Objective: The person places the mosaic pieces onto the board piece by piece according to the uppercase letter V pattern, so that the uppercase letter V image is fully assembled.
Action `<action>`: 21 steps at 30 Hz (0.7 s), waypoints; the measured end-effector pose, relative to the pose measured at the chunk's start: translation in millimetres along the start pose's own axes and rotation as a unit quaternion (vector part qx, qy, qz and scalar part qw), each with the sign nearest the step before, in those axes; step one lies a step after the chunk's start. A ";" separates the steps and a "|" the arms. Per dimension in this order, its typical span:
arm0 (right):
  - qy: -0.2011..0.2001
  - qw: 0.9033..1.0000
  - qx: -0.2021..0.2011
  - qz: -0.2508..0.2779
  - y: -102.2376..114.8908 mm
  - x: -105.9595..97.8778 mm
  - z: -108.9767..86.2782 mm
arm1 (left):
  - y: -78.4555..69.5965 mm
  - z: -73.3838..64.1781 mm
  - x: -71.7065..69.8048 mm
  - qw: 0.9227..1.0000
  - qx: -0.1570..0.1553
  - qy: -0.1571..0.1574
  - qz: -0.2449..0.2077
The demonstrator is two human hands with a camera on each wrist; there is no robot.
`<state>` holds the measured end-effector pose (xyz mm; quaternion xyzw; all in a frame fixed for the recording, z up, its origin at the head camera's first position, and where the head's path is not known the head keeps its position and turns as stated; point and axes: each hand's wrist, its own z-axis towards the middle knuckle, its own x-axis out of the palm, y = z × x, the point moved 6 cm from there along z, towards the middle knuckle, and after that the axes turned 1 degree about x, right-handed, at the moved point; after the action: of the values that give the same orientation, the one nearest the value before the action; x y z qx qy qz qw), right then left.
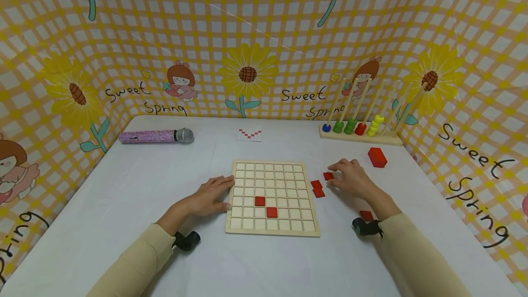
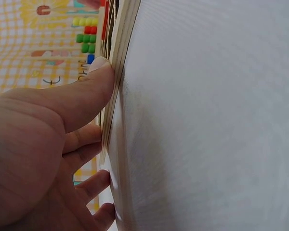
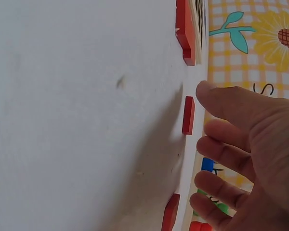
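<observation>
A wooden grid board [image 1: 272, 233] lies flat on the white table, with two red square tiles [image 1: 260, 201] diagonally adjacent in its lower cells. Along the board's left edge rests my left hand [image 1: 206, 198], fingers spread; the left wrist view has its thumb [image 2: 102, 72] against the wooden rim. To the right of the board, my right hand [image 1: 350, 180] hovers with thumb and fingers apart around a single red tile [image 1: 327, 176]. Nothing sits between those fingertips in the right wrist view, where a tile [image 3: 188, 115] lies just beyond the thumb. Two more tiles [image 1: 317, 189] touch each other beside the board.
Near my right wrist lies another red tile [image 1: 365, 215]. A red block [image 1: 377, 157] stands farther right, before a wooden peg rack [image 1: 389, 140] with coloured beads. Behind the board is a small card [image 1: 249, 133] with a red V pattern; a glittery microphone [image 1: 156, 136] lies back left.
</observation>
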<state>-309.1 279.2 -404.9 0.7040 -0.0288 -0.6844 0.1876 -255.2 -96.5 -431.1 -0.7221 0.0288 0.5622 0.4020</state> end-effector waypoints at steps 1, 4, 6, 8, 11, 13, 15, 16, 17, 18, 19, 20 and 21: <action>0.002 1.000 0.001 -0.001 -0.8 0.2 0.5 | 0.0 0.1 0.1 1.000 0.000 0.000 0.000; 0.005 1.000 -0.001 -0.009 -3.5 1.0 2.3 | 0.2 0.4 0.2 1.000 0.001 -0.001 0.000; 0.006 1.000 -0.001 -0.015 -5.3 1.5 3.4 | 0.3 0.5 0.2 1.000 0.000 0.000 0.000; 0.007 1.000 -0.001 -0.018 -6.7 2.1 4.6 | 0.4 0.6 0.2 1.000 -0.001 0.000 -0.001; 0.008 1.000 -0.001 -0.021 -7.8 2.4 5.2 | 0.3 0.5 0.2 1.000 -0.002 0.000 -0.002; 0.010 1.000 -0.001 -0.020 -8.6 2.7 5.3 | 0.1 0.4 0.2 1.000 -0.001 0.000 -0.004; 0.012 1.000 -0.002 -0.017 -9.8 3.1 5.2 | 0.1 0.4 0.4 1.000 -0.001 0.001 -0.004; 0.013 1.000 -0.002 -0.015 -10.2 3.3 5.0 | -0.1 0.3 0.4 1.000 -0.001 0.001 -0.003; 0.013 1.000 -0.003 -0.013 -10.7 3.5 4.8 | -0.2 0.2 0.5 1.000 0.000 0.000 -0.003; 0.013 1.000 -0.004 -0.011 -11.2 3.7 4.6 | -0.1 0.2 0.5 1.000 0.000 0.000 -0.003; 0.013 1.000 -0.004 -0.010 -11.8 4.0 4.5 | -0.3 0.1 0.3 1.000 -0.001 0.000 -0.003; 0.012 1.000 -0.005 -0.008 -12.4 4.2 4.4 | -0.3 0.0 0.2 1.000 -0.003 0.000 -0.002; 0.011 1.000 -0.006 -0.007 -12.9 4.4 4.4 | -0.4 -0.2 0.2 1.000 -0.002 -0.001 -0.002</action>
<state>-315.9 288.9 -412.9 0.7107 -0.0182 -0.6778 0.1874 -254.8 -96.2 -431.0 -0.7227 0.0258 0.5617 0.4018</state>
